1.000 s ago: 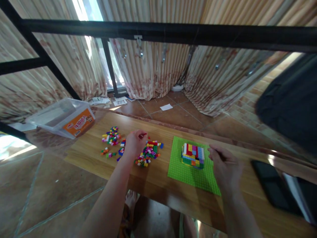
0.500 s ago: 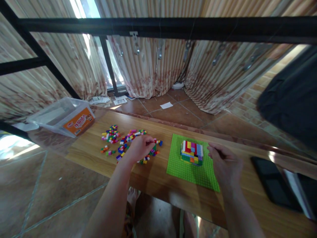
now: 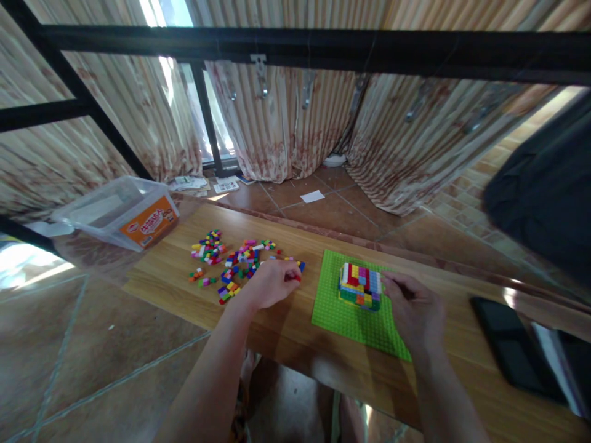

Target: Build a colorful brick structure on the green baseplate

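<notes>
My left hand (image 3: 272,283) is closed in a pinch on a small red toy brick (image 3: 296,278), over the right end of the loose brick pile. Several of those loose bricks (image 3: 242,255) show beyond and left of the hand; others are hidden under it. A built block of multicoloured bricks (image 3: 361,284) sits on a green baseplate (image 3: 330,307). At the block's right side, my right hand (image 3: 418,311) has thumb and fingers drawn together over the plate's right edge. Whatever lies between those fingers, if anything, is hidden.
On the wooden table (image 3: 286,332), a clear plastic box (image 3: 115,209) with an orange label stands at the far left. Another brick cluster (image 3: 209,247) lies nearer it. A black tablet-like device (image 3: 508,344) lies right of my right hand.
My left hand has moved right and slightly nearer across the pile, with the red brick in its fingers. My right hand has shifted slightly left towards the built block.
</notes>
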`<state>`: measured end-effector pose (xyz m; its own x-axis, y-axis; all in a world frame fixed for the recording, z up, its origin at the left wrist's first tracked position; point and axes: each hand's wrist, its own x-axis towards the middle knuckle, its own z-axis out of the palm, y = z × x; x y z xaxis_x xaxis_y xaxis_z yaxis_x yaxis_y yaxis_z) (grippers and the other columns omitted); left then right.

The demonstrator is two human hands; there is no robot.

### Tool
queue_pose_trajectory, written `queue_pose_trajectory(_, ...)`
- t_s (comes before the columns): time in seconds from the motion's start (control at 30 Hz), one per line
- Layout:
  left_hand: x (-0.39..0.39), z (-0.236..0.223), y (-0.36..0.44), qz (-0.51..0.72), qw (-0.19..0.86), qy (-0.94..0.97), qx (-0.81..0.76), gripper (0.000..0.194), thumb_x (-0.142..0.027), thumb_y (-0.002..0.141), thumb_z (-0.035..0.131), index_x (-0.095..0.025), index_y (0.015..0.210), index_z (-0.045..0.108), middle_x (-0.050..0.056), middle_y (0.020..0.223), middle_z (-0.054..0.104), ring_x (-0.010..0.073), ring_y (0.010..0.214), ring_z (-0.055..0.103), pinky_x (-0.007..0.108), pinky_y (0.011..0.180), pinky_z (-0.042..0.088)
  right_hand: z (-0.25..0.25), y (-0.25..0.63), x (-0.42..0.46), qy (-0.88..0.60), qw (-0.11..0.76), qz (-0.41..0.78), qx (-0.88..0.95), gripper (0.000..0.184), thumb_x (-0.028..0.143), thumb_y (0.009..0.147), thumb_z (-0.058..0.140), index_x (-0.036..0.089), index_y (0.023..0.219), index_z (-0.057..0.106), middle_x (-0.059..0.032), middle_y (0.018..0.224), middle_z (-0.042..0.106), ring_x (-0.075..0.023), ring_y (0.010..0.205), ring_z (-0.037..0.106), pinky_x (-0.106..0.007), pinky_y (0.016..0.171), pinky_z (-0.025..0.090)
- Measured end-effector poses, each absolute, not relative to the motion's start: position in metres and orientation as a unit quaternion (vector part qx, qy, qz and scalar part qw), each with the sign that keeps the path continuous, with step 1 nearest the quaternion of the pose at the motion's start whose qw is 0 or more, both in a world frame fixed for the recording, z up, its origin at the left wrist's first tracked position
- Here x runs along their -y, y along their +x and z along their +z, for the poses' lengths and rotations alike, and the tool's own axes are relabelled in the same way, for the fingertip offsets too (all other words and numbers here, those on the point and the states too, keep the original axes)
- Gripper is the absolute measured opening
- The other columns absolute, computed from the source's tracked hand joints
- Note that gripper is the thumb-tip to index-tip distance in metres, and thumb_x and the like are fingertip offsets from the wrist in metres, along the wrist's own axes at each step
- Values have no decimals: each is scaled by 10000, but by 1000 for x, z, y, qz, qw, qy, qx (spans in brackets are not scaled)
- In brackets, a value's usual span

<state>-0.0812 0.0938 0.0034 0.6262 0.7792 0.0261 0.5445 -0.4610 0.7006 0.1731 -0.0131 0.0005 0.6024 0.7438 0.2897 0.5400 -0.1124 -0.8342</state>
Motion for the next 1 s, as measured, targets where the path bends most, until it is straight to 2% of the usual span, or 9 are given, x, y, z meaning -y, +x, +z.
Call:
queue_pose_trajectory(0.27, -94, 9, -88, 147, 340, 838, -400, 114, -169, 762, 575, -167, 784, 686, 1, 668, 659, 121, 610, 579, 213, 581, 389, -2, 175, 14, -749, 477, 115, 445, 263, 348, 780, 611, 173, 921, 749, -58, 858, 748, -212, 768, 681, -328, 705, 529)
queue_pose_trajectory(0.5, -98, 4, -102, 117, 257, 865, -415, 157, -129, 718, 560, -192, 756, 698, 3, 700, 667, 137, 658, 583, 229, 605, 375, -4, 173, 12, -749, 473, 117, 449, 254, 370, 775, 626, 188, 902, 749, -54, 842, 749, -217, 773, 682, -344, 728, 530)
queue_pose_trajectory(0.63, -102, 0, -105, 131, 248, 863, -421, 178, -127, 727, 545, -199, 771, 702, 6, 733, 683, 144, 687, 598, 238, 622, 383, -5, 157, 13, -721, 493, 120, 471, 243, 381, 810, 604, 203, 906, 739, -53, 900, 744, -206, 813, 683, -344, 769, 531)
queue_pose_trajectory(0.8, -106, 4, -116, 224, 254, 829, -444, 177, -123, 742, 543, -182, 788, 703, 19, 777, 686, 140, 709, 593, 234, 638, 404, -11, 121, 15, -654, 459, 133, 586, 215, 332, 877, 539, 221, 910, 721, -46, 922, 725, -179, 827, 670, -308, 752, 519)
queue_pose_trajectory(1.0, -116, 11, -136, 421, 253, 670, -557, 187, -216, 768, 579, -156, 877, 718, 12, 670, 648, 124, 588, 528, 232, 558, 389, -25, 82, 13, -600, 388, 172, 679, 227, 231, 904, 475, 201, 930, 699, -49, 871, 695, -166, 791, 663, -289, 739, 508)
